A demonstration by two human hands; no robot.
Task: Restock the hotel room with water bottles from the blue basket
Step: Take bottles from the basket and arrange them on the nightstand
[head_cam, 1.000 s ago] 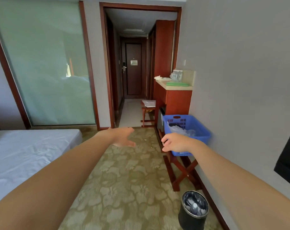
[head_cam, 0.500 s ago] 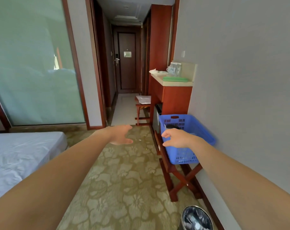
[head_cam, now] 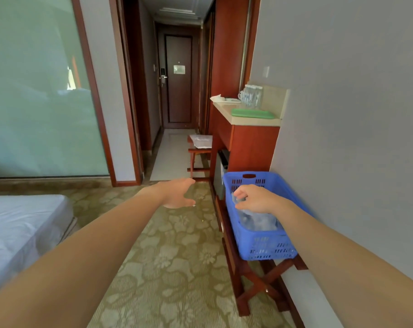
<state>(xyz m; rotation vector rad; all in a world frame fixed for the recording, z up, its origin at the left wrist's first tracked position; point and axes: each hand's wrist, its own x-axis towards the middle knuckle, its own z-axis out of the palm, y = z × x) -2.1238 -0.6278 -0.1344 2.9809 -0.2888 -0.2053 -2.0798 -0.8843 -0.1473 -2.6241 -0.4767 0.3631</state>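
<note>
Head view: two hands in frame, both arms reaching forward. Left hand (head_cam: 177, 193) is hovering over the patterned carpet (head_cam: 167, 268), fingers spread and nearly straight, thumb held apart, gripping nothing and touching nothing. Right hand (head_cam: 257, 200) is hanging over the open top of the blue basket (head_cam: 262, 248), fingers loosely curled and pointing down, closing on nothing that shows; cannot tell whether the fingertips are touching what lies below. One basket only, sitting on one wooden folding rack (head_cam: 255, 284) against the right wall. Water bottles (head_cam: 255, 221) are lying inside the basket, just under the right hand, clear and bunched together; the count is not readable through the blur. Beyond the basket, one wooden cabinet is carrying a pale worktop (head_cam: 257, 121). On it one green tray (head_cam: 252, 113) is lying flat, and behind the tray a cluster of clear containers (head_cam: 250, 95) is standing near the wall, number not readable. One white item (head_cam: 220, 98) is lying at the worktop's far end. One wooden stool (head_cam: 199, 150) is standing in the corridor. One bed (head_cam: 23, 228) with a white sheet is showing at the left.
</note>
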